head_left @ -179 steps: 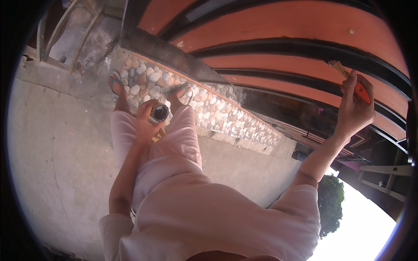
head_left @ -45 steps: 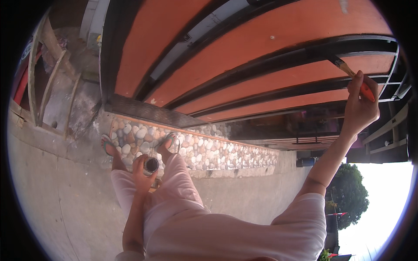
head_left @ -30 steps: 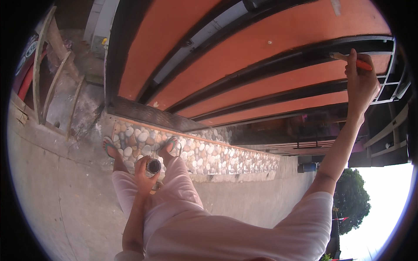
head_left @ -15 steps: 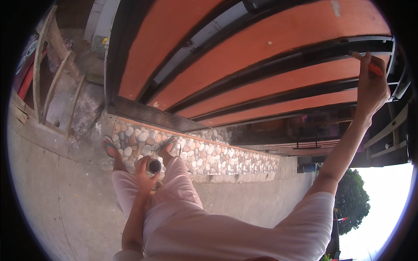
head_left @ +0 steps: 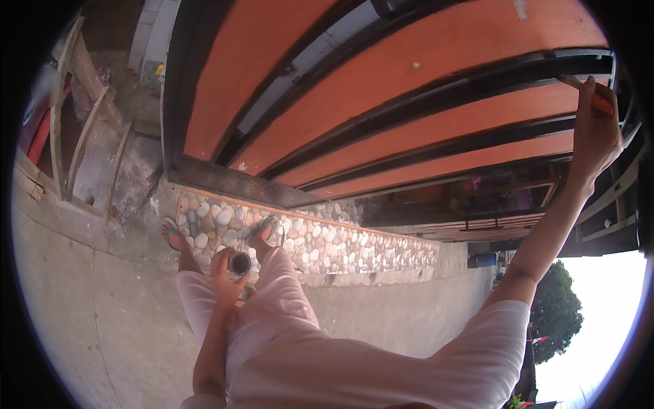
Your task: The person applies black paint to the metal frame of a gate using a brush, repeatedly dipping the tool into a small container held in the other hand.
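Stretched far up to the right, my right hand (head_left: pixel 598 140) is closed round the orange-red handle of a paintbrush (head_left: pixel 602 104). The brush's tip points left and lies at a black slat (head_left: pixel 449 92) close to its right end; whether the bristles touch it I cannot tell. The slat is one of several black bars across a large orange panel (head_left: pixel 381 82). Low in front of my legs, my left hand (head_left: pixel 222 279) grips a small round cup (head_left: pixel 240 264) with a dark inside, its mouth facing up.
I stand in flip-flops on a pebbled strip (head_left: pixel 327 245) below the panel, beside concrete paving (head_left: pixel 136 313). A wooden frame (head_left: pixel 75 123) leans at the left. Beyond my right arm are a blue barrel (head_left: pixel 482 260), a tree (head_left: pixel 555 310) and open sky.
My right hand and the paintbrush have shifted a little to the right along the black slat. My left hand keeps the cup in nearly the same place.
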The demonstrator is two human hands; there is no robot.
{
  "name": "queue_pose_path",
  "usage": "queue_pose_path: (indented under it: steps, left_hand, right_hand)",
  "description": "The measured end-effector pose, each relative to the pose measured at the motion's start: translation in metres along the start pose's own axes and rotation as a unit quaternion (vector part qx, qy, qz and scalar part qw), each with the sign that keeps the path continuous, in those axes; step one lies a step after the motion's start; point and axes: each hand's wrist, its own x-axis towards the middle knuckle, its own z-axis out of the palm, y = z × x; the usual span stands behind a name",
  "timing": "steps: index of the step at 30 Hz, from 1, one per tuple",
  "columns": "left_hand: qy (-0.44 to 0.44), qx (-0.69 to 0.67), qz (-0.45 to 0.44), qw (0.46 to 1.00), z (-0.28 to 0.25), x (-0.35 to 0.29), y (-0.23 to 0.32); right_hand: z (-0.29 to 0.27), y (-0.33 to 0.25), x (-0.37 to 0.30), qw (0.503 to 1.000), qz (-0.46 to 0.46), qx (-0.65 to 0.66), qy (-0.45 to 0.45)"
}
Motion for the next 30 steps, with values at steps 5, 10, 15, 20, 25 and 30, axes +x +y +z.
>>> queue_pose_path:
  steps: [5, 10, 15, 20, 25, 30]
  left_hand:
    - [0.0, 0.01, -0.013, 1.0, 0.0, 0.002, 0.001]
    - [-0.008, 0.01, 0.012, 1.0, -0.001, 0.0, 0.0]
    - [0.0, 0.015, 0.004, 1.0, -0.004, -0.002, -0.001]
    - [-0.011, 0.011, -0.004, 1.0, -0.001, -0.001, 0.005]
    - [-0.007, 0.023, 0.017, 1.0, -0.002, -0.001, -0.001]
    - [-0.01, 0.017, 0.012, 1.0, -0.004, -0.003, -0.001]
  right_hand:
    - [-0.002, -0.04, -0.014, 0.983, 0.074, 0.136, -0.094]
    - [0.003, -0.061, -0.032, 0.967, 0.024, 0.193, -0.167]
    - [-0.007, -0.022, 0.0, 0.994, 0.023, 0.044, -0.097]
    - [-0.018, -0.04, -0.004, 0.978, 0.065, 0.145, -0.136]
    - [0.006, -0.062, -0.034, 0.958, 0.005, 0.227, -0.172]
    - [-0.018, -0.038, -0.023, 0.991, -0.001, 0.089, -0.101]
